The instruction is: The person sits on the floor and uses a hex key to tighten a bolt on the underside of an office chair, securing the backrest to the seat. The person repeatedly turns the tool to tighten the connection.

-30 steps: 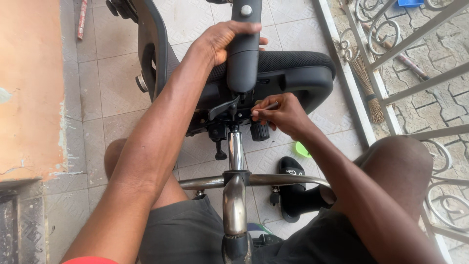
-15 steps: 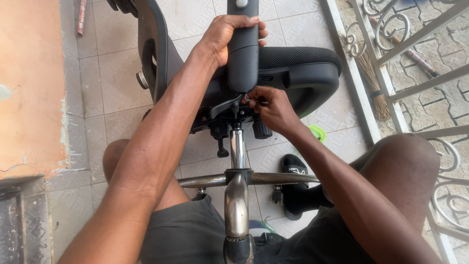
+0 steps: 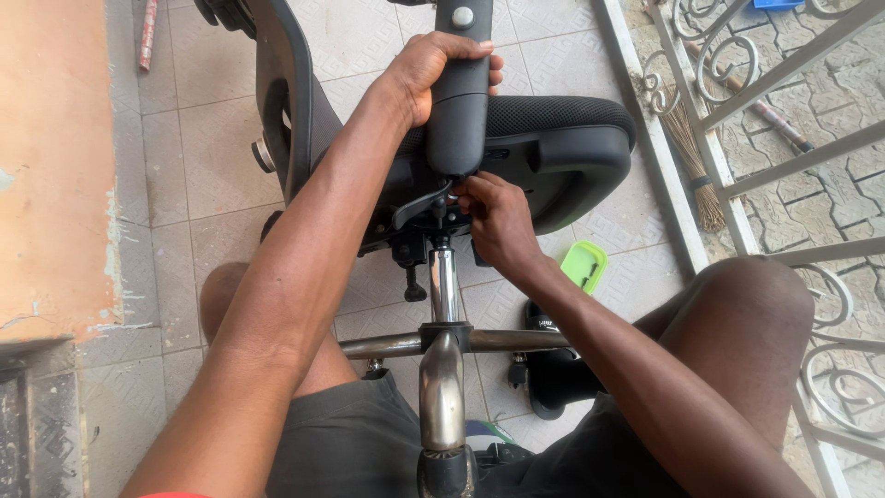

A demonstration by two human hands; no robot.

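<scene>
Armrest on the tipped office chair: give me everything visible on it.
The armrest is a dark grey, smooth, plastic-looking bar with rounded edges and a small round grey button or cap near its far end. It runs lengthwise away from the camera, above the underside of the black seat. The left hand wraps around its upper part from the left, fingertips showing on the right side. Its near end meets the mechanism under the seat, where the right hand works with its fingers. The joint itself is hidden.

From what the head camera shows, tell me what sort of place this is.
Probably a tiled porch or veranda of a home. The pale floor tiles, the scrolled iron railing with paving bricks beyond it, and a straw broom leaning there suggest it.
</scene>
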